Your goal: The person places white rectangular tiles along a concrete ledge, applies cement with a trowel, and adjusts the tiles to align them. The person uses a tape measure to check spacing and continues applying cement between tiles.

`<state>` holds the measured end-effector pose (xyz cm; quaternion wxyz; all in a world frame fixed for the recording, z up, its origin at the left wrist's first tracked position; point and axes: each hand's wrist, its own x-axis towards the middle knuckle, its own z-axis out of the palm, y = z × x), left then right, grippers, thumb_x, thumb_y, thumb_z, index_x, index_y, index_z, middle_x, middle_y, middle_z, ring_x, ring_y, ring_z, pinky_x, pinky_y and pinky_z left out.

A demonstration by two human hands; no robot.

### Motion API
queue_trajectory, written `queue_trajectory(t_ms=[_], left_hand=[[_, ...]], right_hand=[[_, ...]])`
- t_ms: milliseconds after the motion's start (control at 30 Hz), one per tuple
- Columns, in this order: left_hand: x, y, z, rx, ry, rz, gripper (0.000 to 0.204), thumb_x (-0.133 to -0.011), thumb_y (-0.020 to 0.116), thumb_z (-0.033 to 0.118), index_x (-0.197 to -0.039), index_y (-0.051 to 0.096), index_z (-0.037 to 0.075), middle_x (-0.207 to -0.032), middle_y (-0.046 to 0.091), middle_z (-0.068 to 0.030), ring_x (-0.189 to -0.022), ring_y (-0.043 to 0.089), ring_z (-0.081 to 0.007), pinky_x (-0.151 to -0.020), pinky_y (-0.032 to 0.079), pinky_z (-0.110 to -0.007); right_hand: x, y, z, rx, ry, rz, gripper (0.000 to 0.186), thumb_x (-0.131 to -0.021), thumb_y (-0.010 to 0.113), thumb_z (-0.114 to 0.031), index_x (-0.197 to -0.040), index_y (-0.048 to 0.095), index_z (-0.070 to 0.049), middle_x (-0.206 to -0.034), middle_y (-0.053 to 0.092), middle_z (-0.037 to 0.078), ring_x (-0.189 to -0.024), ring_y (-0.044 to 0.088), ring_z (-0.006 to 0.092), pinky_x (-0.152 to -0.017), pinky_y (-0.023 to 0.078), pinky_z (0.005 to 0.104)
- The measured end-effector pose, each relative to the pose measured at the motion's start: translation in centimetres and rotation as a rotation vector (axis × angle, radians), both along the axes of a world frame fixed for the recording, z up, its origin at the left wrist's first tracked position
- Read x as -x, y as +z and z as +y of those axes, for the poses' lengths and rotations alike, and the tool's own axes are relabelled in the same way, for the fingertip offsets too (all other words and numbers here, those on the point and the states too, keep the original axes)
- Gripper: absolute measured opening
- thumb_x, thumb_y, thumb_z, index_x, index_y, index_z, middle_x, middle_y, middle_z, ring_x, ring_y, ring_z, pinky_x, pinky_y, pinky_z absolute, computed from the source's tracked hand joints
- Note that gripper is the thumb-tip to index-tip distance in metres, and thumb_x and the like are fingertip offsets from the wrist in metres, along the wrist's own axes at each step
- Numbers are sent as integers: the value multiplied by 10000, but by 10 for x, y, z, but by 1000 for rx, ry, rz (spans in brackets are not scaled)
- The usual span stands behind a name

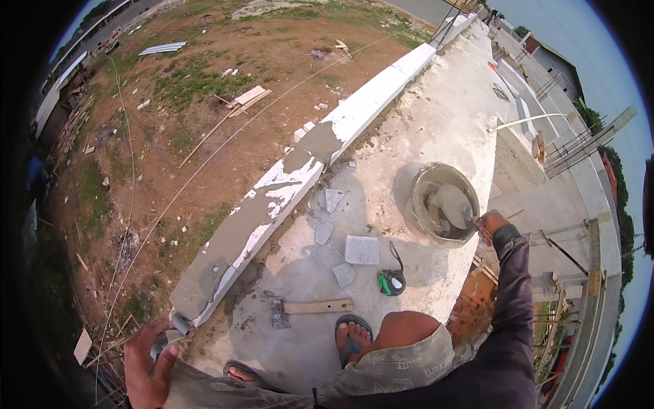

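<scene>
My right hand (490,226) is closed at the right rim of a bucket (417,213). It grips a trowel (466,213) whose blade is down in the grey wet mortar (446,199); the handle is mostly hidden by the fingers. At the lower left, my left hand (148,365) is empty, with thumb and fingers apart, close to a short grey pipe end (180,323). Fresh mortar (235,232) covers part of the top of a low row of white blocks (371,102) running along the ledge.
On the ledge lie a hammer (317,306), a green and black tape measure (391,281), a pale block piece (362,250) and several broken chips (344,275). The ledge drops off at right toward building work and at left to earthen ground (204,116) far below. A thin line crosses at left.
</scene>
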<state>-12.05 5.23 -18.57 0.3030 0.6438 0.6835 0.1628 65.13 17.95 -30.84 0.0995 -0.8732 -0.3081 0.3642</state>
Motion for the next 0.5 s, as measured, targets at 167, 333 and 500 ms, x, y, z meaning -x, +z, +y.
queue_trajectory(t_ms=[167, 333, 500], left_hand=[[-10, 6, 1, -36, 63, -42, 447, -924, 712, 132, -1327, 590, -18, -1200, 635, -175, -1078, 614, -267, -980, 468, -391], [-16, 25, 7, 25, -4, 83, 431, -882, 718, 167, -1252, 631, -36, -1137, 668, -230, -1053, 638, -382, -940, 482, -424], [-23, 34, 4, -25, -9, 54, 425, -875, 712, 162, -1233, 633, -54, -1133, 671, -260, -1058, 646, -445, -927, 492, -438]], right_hand=[[44, 56, 20, -275, -140, 249, 269, -942, 654, -249, -828, 684, -7, -561, 563, 78, -355, 492, 196, -321, 364, 335], [118, 75, 71, -343, 126, 364, 280, -944, 658, -231, -840, 680, 28, -565, 574, 65, -356, 498, 154, -309, 350, 291], [234, 61, 142, -277, 565, 200, 353, -919, 738, -342, -843, 695, 0, -611, 614, 70, -425, 561, 169, -404, 441, 300]])
